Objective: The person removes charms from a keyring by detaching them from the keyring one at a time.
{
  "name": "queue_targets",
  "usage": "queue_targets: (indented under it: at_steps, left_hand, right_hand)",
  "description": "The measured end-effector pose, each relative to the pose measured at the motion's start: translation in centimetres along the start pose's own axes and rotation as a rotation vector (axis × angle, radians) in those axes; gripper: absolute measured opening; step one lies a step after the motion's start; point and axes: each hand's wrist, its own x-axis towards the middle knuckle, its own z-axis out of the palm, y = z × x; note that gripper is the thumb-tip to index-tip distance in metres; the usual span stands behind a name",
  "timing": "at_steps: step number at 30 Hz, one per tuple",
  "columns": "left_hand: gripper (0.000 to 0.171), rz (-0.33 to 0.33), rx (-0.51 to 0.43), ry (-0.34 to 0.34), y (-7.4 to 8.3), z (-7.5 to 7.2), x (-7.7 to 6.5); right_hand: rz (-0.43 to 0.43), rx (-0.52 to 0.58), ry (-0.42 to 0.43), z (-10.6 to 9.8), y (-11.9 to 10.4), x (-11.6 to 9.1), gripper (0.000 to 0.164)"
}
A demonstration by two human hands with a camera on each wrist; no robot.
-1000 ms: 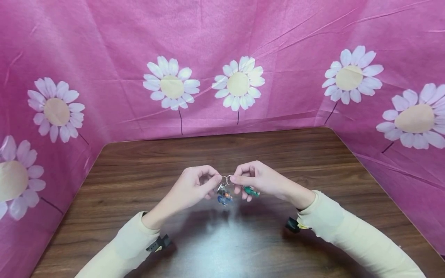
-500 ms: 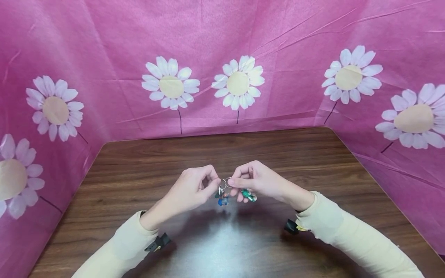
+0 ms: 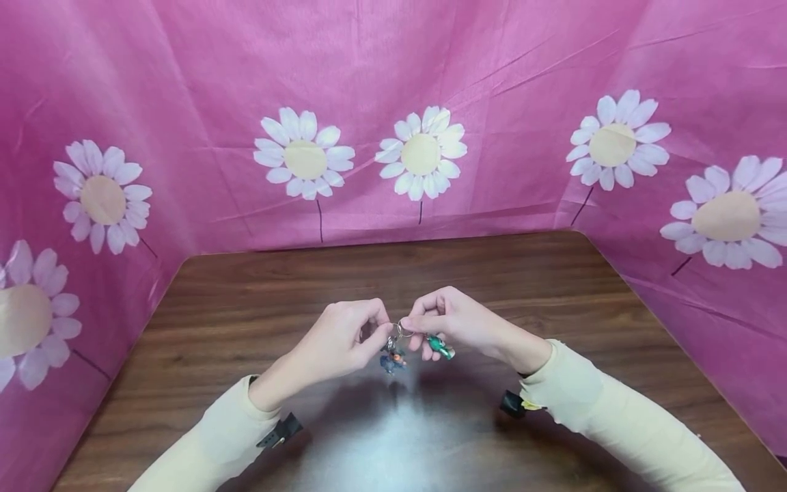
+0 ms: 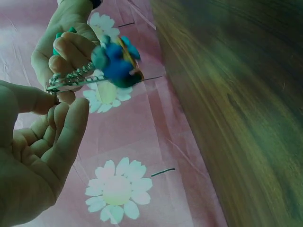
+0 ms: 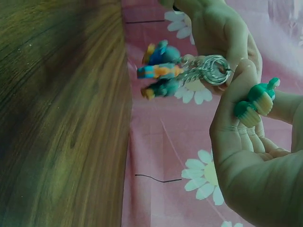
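Observation:
Above the middle of the table, both hands work on linked metal key rings (image 3: 402,329). My left hand (image 3: 335,339) pinches a ring between thumb and fingertips. Several small figurine keychains (image 3: 392,361), blue and orange, dangle below it on short chains; they are blurred in the right wrist view, where a bunch of rings (image 5: 217,70) shows. My right hand (image 3: 458,322) pinches a ring at the right with thumb and index finger. A green figurine keychain (image 3: 440,346) with cream parts (image 5: 263,105) hangs against its fingers. How the rings join is partly hidden by the fingertips.
A dark wood-grain table (image 3: 258,280) lies beneath the hands. Pink cloth (image 3: 492,61) with large white flowers stands around its back and sides. Black straps (image 3: 281,430) are at the sleeve cuffs.
Both hands keep their pinch. The rings and fingertips have come closer together and slightly lower in view. The dangling figurines have swung and turned a little.

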Motion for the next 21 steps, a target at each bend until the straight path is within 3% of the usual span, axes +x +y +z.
queue_targets:
  at_steps: [7, 10, 13, 15, 21]
  left_hand:
    - [0.011, 0.061, 0.059, -0.002, 0.3, 0.5, 0.0]
    - [0.009, -0.025, -0.011, -0.056, 0.2, 0.6, 0.1]
    - [0.008, -0.179, -0.149, -0.123, 0.1, 0.5, 0.2]
    - [0.008, -0.260, -0.194, -0.151, 0.0, 0.5, 0.3]
    - [0.010, -0.337, -0.212, -0.188, 0.1, 0.4, 0.6]
  right_hand:
    - [0.037, 0.055, -0.006, 0.1, 0.4, 0.2, 0.023]
    - [0.049, 0.096, -0.001, 0.0, 0.7, 0.4, 0.022]
    - [0.051, 0.114, 0.006, -0.2, 1.0, 0.5, 0.024]
    - [0.047, 0.101, 0.012, -0.3, 1.1, 0.6, 0.027]
    - [0.014, -0.002, 0.037, -0.8, 1.5, 0.5, 0.027]
